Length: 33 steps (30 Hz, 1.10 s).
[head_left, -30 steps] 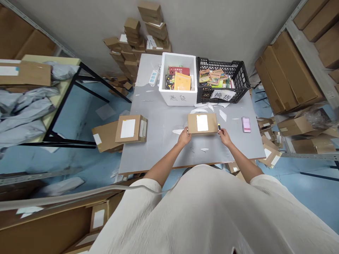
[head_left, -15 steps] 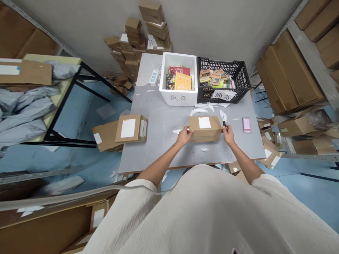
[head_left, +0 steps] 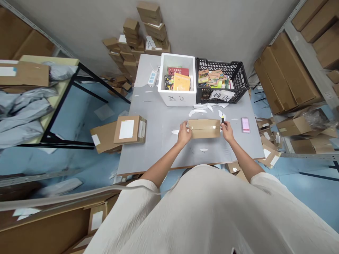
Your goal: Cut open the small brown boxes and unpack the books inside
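A small brown cardboard box (head_left: 204, 128) lies on the grey table (head_left: 159, 141) in front of me, a taped side facing up. My left hand (head_left: 184, 132) grips its left end. My right hand (head_left: 227, 131) rests against its right end and also holds a small black and yellow cutter (head_left: 222, 119) that points away from me. Both hands are closed round what they hold.
A white foam box (head_left: 177, 95) with books and a black plastic crate (head_left: 238, 76) with books stand at the table's far edge. A labelled carton (head_left: 130, 129) lies at the left edge, a pink packet (head_left: 245, 125) at the right. Stacked cartons surround the table on floor and shelves.
The box has been rolled away from me: its white label went from facing up to out of sight, and a taped side now faces up. Both hands stayed on its ends.
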Available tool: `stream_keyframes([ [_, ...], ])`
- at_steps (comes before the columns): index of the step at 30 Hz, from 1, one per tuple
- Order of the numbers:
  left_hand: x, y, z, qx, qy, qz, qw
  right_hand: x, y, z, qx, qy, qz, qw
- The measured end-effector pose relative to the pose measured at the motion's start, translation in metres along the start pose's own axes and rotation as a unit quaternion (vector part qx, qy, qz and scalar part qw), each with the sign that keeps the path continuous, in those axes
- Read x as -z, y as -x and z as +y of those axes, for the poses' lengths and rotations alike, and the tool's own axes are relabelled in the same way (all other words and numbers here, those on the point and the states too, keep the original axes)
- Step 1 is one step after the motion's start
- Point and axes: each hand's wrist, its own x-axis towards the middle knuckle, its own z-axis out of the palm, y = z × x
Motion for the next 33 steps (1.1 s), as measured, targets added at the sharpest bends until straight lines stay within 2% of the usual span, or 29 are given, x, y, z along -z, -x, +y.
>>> stream_keyframes([
  [4, -0.006, 0.009, -0.002, -0.067, -0.057, -0.024, 0.996, -0.001, 0.001, -0.004, 0.009, -0.003, -0.017, 1.000],
  [9, -0.013, 0.012, -0.003, -0.135, -0.161, -0.062, 0.976, -0.002, 0.005, -0.008, 0.043, 0.054, 0.006, 0.998],
  [14, -0.016, 0.008, 0.004, -0.134, -0.236, -0.091, 0.958, -0.007, 0.004, -0.018, 0.071, 0.124, -0.060, 0.988],
  [17, -0.018, 0.007, 0.014, -0.164, -0.276, -0.100, 0.942, -0.008, -0.002, -0.028, 0.071, 0.176, -0.086, 0.978],
  [22, -0.023, 0.002, 0.027, -0.192, -0.304, -0.107, 0.927, 0.005, -0.015, -0.049, 0.064, 0.224, -0.128, 0.964],
  [27, -0.028, 0.003, 0.019, -0.207, -0.313, -0.119, 0.919, 0.009, -0.028, -0.083, 0.112, 0.278, -0.176, 0.938],
  [33, -0.039, 0.011, 0.004, -0.235, -0.306, -0.117, 0.915, -0.021, -0.042, -0.127, 0.170, 0.356, -0.283, 0.874],
])
